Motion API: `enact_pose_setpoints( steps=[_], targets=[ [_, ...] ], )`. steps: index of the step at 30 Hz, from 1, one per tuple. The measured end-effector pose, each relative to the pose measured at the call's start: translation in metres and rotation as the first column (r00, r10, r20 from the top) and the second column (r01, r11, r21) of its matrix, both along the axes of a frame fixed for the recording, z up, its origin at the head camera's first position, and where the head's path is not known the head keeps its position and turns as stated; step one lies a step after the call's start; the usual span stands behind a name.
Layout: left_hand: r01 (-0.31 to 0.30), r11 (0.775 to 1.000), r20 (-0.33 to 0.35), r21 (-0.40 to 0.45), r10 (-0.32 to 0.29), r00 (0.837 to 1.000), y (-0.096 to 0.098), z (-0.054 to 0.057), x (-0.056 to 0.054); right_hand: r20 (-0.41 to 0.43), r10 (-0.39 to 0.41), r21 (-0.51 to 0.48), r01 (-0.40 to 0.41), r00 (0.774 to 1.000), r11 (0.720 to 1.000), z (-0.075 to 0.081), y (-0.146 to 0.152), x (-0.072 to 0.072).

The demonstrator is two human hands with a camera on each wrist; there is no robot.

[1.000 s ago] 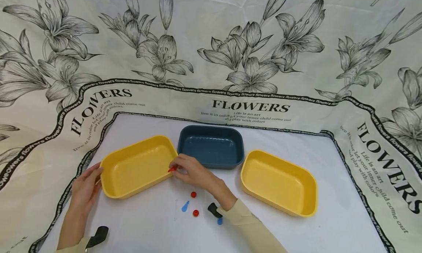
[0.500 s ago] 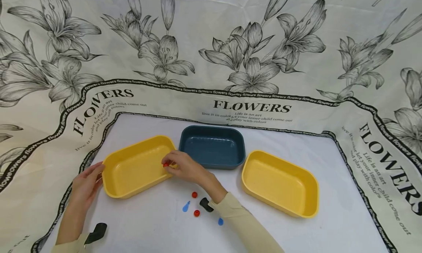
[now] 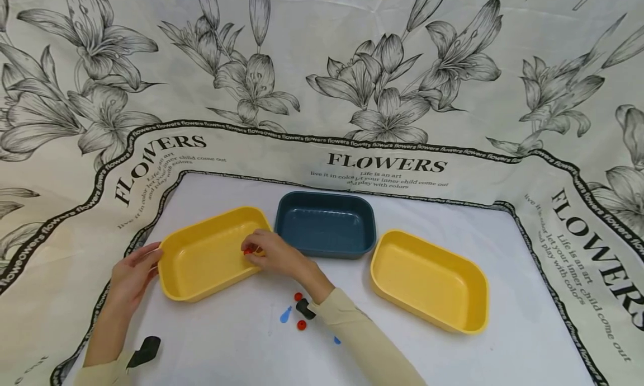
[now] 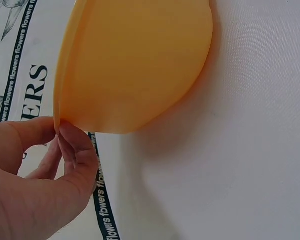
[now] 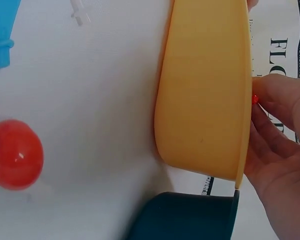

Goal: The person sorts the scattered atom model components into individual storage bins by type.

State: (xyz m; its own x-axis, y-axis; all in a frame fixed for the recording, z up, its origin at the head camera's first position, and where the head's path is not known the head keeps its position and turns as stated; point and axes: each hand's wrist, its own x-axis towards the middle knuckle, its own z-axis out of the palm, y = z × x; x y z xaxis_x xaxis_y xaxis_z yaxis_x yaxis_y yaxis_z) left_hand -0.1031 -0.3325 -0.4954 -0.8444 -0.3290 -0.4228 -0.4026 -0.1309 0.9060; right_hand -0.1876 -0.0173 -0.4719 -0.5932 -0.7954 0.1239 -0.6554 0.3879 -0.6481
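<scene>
Since a second ago, the right hand (image 3: 274,255) has moved toward the left hand (image 3: 129,277), carrying a small, glossy, bright-red piece (image 3: 248,251) from the near-right rim to over the interior of a smooth, yellow, round-cornered rectangular tray (image 3: 201,263). The right thumb and fingers pinch that piece; they cover most of it, so which way it points cannot be told. The left hand grips the tray's rim between thumb and fingers. The tray's long axis slants from the left hand up past the right fingertips, away from the person. Beyond the right hand sits a dark-blue rectangular tray (image 3: 327,229). Nearer the person than the right hand lie two round red beads (image 3: 301,325) and a pale-blue drop-shaped piece (image 3: 285,314).
</scene>
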Motion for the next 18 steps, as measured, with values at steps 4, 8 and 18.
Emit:
enact_pose_setpoints(
  steps=[4, 8, 18],
  targets=[
    [0.031, 0.997, -0.024, -0.068, -0.033, 0.999, 0.0, 0.001, 0.001, 0.011, 0.01, 0.03, -0.011, 1.0, 0.999, -0.004, -0.006, -0.003],
    [0.018, 0.998, -0.042, -0.06, -0.02, 0.999, 0.002, 0.0, 0.0, 0.008, 0.011, 0.061, -0.012, 1.0, 0.998, -0.006, -0.011, -0.006],
    [0.0, 0.999, -0.031, -0.053, -0.002, 1.0, 0.004, 0.001, 0.001, -0.029, 0.003, 0.122, 0.001, 1.0, 0.993, -0.011, -0.024, -0.01]
  ],
)
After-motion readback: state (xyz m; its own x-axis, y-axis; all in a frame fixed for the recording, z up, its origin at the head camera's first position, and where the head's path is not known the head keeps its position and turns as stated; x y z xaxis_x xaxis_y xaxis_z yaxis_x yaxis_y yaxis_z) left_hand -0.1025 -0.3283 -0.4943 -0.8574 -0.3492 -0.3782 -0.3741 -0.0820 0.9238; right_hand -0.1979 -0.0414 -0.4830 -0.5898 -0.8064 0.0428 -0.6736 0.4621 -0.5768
